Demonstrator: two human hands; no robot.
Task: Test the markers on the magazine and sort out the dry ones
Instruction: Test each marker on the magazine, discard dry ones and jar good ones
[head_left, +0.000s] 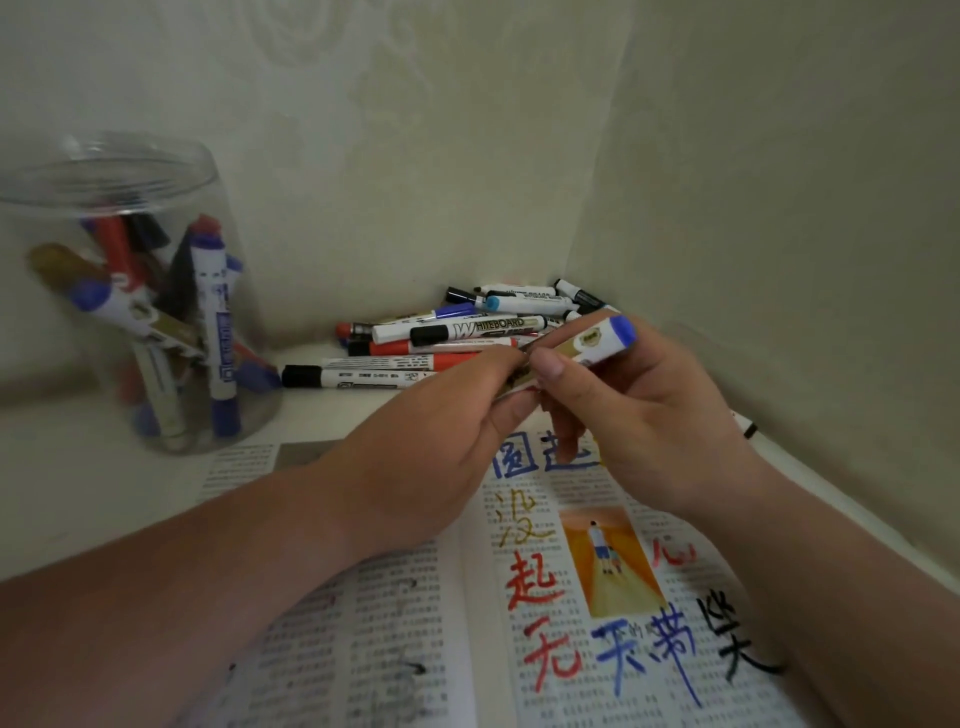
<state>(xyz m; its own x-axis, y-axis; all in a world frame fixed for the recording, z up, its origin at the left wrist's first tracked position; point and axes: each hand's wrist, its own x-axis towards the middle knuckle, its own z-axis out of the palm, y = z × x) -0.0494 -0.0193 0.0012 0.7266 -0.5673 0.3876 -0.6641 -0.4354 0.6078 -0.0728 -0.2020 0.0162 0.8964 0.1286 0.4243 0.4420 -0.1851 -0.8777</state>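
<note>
I hold a white marker with a blue end in both hands above the open magazine. My right hand pinches its upper barrel near the blue end. My left hand grips its lower end, which is hidden by my fingers. The right page of the magazine carries large characters in blue, red, gold and black ink. A pile of markers lies in the corner behind my hands. A clear plastic jar at the left holds several more markers.
Walls close in behind and to the right, forming a corner. A single marker lies by the right wall past my right hand. The magazine lies on a white tabletop.
</note>
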